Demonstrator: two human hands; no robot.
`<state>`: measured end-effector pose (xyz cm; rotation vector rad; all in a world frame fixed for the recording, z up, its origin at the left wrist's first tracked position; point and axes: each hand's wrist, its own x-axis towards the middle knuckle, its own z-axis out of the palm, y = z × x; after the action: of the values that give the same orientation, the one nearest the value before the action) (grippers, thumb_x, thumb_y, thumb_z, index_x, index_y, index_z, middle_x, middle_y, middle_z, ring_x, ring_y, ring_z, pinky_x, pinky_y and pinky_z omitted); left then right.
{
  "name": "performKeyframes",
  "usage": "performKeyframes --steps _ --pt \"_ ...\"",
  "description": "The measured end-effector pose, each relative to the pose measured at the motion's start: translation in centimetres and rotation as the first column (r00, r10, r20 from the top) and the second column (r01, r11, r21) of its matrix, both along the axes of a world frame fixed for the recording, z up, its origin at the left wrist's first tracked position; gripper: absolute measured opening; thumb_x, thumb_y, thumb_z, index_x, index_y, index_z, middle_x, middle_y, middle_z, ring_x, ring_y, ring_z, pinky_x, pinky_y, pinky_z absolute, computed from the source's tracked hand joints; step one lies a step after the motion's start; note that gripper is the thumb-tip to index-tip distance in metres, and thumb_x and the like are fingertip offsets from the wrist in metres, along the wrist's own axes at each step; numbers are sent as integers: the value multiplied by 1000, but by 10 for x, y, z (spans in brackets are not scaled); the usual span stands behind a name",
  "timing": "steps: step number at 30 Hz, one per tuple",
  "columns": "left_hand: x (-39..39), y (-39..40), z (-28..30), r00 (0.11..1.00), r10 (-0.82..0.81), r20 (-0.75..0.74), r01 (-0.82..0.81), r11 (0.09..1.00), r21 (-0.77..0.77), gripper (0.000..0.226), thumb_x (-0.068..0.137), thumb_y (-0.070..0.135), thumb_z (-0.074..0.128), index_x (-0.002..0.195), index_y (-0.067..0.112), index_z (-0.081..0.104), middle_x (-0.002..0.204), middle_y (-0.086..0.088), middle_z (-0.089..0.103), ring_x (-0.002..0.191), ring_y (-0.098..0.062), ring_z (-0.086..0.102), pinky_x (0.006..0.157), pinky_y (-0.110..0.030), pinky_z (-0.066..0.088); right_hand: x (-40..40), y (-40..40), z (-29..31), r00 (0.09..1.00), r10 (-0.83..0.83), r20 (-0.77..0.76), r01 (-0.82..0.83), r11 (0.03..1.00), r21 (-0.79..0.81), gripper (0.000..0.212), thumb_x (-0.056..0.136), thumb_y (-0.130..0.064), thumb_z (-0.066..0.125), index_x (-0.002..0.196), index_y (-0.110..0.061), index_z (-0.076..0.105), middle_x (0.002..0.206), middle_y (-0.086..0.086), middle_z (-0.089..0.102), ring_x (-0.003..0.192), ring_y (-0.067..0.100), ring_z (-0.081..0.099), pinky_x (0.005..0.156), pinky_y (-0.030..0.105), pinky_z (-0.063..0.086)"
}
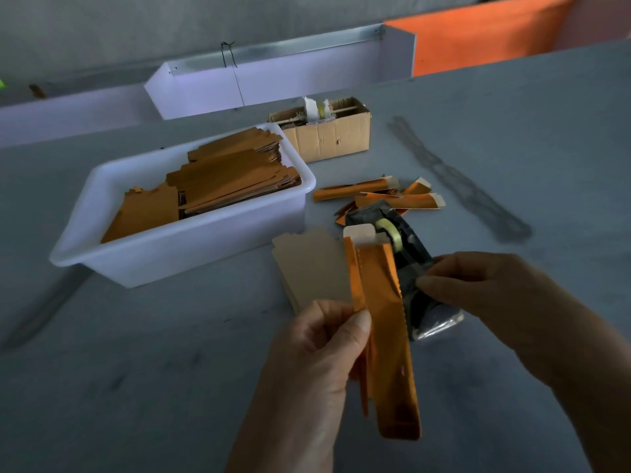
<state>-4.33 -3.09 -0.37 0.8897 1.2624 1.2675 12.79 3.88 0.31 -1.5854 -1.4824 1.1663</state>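
My left hand point(324, 339) pinches a long, partly folded orange foil carton blank point(386, 322), thumb on its left flap, holding it upright over the table. The blank's pale inner side point(310, 268) fans out to the left. Just behind it sits a black tape dispenser point(413, 254) with a roll of clear tape point(389, 232). My right hand point(478, 291) reaches to the dispenser's front end, fingers curled together at the cutter as if pinching tape; the tape itself is too thin to see.
A white plastic tub point(191, 247) at left holds stacks of flat orange blanks point(218, 179). Several folded orange cartons point(379, 192) lie behind the dispenser. A cardboard box point(327, 138) stands farther back. White trays and an orange panel line the grey table's far edge.
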Motion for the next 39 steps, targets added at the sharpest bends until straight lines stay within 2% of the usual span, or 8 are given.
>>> performKeyframes --steps 8,12,15,18,25,31,36,39 --pt "33 8 -3 1000 -13 17 13 1000 -10 16 77 22 78 64 26 70 57 2 62 51 -8 54 47 -18 42 -6 -6 -1 978 -38 -203 36 999 -13 17 86 -17 60 74 -15 72 73 6 71 71 15 67 64 26 46" --pt "39 9 -15 998 -11 56 16 996 -89 20 87 18 69 67 20 71 65 -7 60 61 -20 52 57 -32 41 -6 -15 3 914 -51 -402 50 999 -13 19 69 -33 61 65 -19 73 75 1 71 74 9 67 78 30 47" --pt "37 7 -17 995 -4 97 14 994 -109 14 76 23 73 63 20 71 64 -8 59 58 -20 50 56 -33 39 0 -21 -3 968 -115 -221 134 989 70 12 71 -28 70 65 -18 72 108 -14 67 99 -6 59 89 18 39" --pt "32 9 -13 985 45 169 -34 997 -66 15 67 28 79 68 15 71 67 -13 61 60 -22 50 56 -33 36 1 -29 -10 985 -170 -34 174 958 229 15 81 -20 68 66 -21 68 117 -17 58 85 -25 53 63 -3 39" --pt "41 13 -4 988 -20 153 16 1000 24 18 76 23 77 78 8 67 64 -6 62 55 -13 52 51 -22 41 0 -39 -17 928 -180 -326 249 951 184 16 82 -14 65 67 -17 69 123 -19 58 112 -6 55 86 21 41" --pt "42 12 -11 987 1 164 -2 1000 3 21 73 26 67 80 6 66 69 -10 64 62 -21 55 61 -34 44 -5 -51 -25 966 -205 -157 237 944 229 23 82 -18 64 60 -26 65 129 -22 51 117 -8 48 78 9 38" --pt "33 14 -5 994 -48 96 44 998 38 14 70 25 80 71 17 68 66 -5 62 58 -12 55 51 -21 43 -5 -52 -31 968 -201 -149 232 945 232 19 81 -20 66 62 -25 65 126 -17 55 115 1 53 94 35 43" --pt "32 17 -4 996 -84 -21 85 994 67 16 82 18 74 68 20 67 61 4 62 55 -6 54 49 -16 42 -8 -53 -28 968 -206 -142 236 938 252 19 70 -46 59 68 -28 66 122 -17 59 109 1 57 92 34 45"
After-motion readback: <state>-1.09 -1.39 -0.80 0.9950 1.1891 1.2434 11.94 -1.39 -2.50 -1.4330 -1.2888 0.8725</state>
